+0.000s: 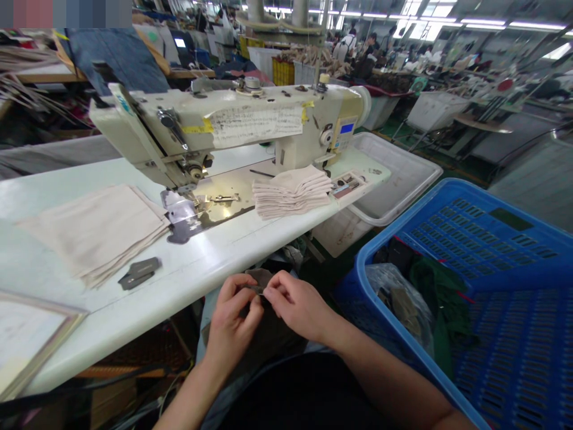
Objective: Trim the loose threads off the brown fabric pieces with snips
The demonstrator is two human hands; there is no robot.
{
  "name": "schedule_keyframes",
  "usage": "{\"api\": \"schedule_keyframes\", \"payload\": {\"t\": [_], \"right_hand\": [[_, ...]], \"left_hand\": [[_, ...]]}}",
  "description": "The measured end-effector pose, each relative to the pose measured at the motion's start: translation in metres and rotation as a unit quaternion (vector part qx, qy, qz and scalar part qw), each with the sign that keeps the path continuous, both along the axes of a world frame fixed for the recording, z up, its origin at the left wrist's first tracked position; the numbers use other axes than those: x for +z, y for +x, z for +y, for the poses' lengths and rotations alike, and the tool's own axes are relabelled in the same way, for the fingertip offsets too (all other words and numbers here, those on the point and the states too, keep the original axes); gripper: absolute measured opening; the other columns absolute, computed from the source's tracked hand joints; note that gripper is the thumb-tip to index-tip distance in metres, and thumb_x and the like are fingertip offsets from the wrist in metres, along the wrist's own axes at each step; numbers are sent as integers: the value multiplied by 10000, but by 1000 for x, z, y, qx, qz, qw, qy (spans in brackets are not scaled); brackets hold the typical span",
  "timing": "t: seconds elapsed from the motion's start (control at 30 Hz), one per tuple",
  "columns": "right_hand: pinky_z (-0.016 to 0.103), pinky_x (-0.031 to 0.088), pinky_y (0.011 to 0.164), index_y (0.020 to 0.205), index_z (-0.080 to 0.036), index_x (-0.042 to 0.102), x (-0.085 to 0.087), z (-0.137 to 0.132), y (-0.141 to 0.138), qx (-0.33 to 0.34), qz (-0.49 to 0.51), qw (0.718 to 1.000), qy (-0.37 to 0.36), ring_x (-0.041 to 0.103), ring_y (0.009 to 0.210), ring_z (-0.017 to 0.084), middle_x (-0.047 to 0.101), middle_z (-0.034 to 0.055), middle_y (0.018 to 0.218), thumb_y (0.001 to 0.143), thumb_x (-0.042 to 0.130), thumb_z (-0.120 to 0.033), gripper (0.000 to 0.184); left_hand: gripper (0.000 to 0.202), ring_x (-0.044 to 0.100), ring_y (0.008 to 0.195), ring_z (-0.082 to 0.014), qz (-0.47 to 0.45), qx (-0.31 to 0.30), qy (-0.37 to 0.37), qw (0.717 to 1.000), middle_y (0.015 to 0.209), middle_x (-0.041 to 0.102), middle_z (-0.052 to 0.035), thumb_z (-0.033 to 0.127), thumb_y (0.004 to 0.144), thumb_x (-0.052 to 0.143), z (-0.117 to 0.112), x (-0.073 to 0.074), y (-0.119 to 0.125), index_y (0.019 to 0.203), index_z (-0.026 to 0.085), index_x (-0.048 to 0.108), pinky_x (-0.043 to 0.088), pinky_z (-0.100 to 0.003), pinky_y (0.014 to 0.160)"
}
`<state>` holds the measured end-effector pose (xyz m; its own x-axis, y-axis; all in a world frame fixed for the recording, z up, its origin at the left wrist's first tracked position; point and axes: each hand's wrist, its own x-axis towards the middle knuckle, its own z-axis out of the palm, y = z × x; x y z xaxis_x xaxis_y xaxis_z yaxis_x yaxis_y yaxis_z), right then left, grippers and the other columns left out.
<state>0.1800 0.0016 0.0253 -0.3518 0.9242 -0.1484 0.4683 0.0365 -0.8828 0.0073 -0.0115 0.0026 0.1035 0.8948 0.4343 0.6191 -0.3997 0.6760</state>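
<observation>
Both my hands meet over my lap, just below the table's front edge. My left hand (pixel 233 319) and my right hand (pixel 295 304) each pinch the top edge of a dark grey-brown fabric piece (pixel 259 279), fingers curled and closed on it. The rest of the fabric hangs down between my wrists. A cream sewing machine (pixel 233 128) stands on the white table (pixel 210 263) above my hands. Left of its needle lies a stack of beige fabric pieces (pixel 96 230); right of it sits a folded beige stack (pixel 290 191).
A blue plastic crate (pixel 483 239) holding dark cloth and a plastic bag stands at my right. A white bin (pixel 398 179) sits beyond the table's right end. Small grey fabric pieces (pixel 139 272) and a framed board (pixel 31 334) lie at the left. Other workstations fill the background.
</observation>
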Motion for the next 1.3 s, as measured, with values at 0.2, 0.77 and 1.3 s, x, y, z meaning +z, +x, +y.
{"api": "schedule_keyframes", "payload": {"t": [0.2, 0.77, 1.3], "right_hand": [[258, 402, 620, 891, -206, 624, 2, -1, -3, -29, -31, 999, 11, 649, 693, 157, 711, 2, 776, 963, 611, -317, 133], [234, 396, 654, 1189, -243, 713, 4, 6, 6, 60, 52, 991, 105, 561, 672, 116, 637, -41, 776, 912, 708, -452, 347], [256, 438, 671, 872, -186, 642, -9, 2, -8, -18, 53, 987, 150, 615, 736, 153, 675, 14, 821, 885, 610, -205, 40]], "left_hand": [[219, 644, 846, -176, 27, 0, 60, 998, 917, 618, -49, 168, 887, 557, -1, -3, 2, 683, 202, 626, 547, -285, 794], [234, 632, 922, -211, -86, -31, -82, 992, 962, 639, -55, 300, 899, 587, -3, 7, -2, 705, 224, 693, 543, -311, 834], [272, 637, 956, -210, -110, -9, -103, 989, 999, 640, -66, 264, 883, 572, -4, 8, 1, 636, 210, 672, 525, -305, 853]]}}
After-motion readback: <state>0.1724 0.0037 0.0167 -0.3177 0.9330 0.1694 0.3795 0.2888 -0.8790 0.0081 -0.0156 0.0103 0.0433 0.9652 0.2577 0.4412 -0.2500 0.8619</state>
